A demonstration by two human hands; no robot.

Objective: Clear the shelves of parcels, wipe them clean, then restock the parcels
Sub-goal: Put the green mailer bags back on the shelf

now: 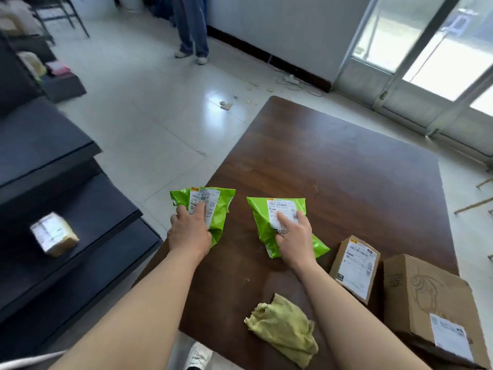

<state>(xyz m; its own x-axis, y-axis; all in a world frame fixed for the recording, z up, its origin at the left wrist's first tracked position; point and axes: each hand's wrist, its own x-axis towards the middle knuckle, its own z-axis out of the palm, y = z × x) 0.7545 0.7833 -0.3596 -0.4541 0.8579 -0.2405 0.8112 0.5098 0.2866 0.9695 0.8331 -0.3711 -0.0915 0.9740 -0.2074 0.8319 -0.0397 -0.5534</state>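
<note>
Two green plastic mailer parcels with white labels are at the brown table's (346, 169) near left part. My left hand (190, 231) grips the left green parcel (218, 206) at the table's left edge, fingers over its label. My right hand (293, 239) holds the right green parcel (261, 220), index finger lying on its label. A crumpled yellow-green cloth (285, 329) lies on the table near me. Dark shelves (80, 209) stand to the left, with one small taped cardboard parcel (53, 233) on a middle shelf.
Two cardboard boxes sit at the table's near right: a small labelled box (356, 265) and a larger box (432, 303). A person's legs (192, 28) stand on the tiled floor at the back. Glass doors (426, 49) are at the right. Debris and a cable lie on the floor.
</note>
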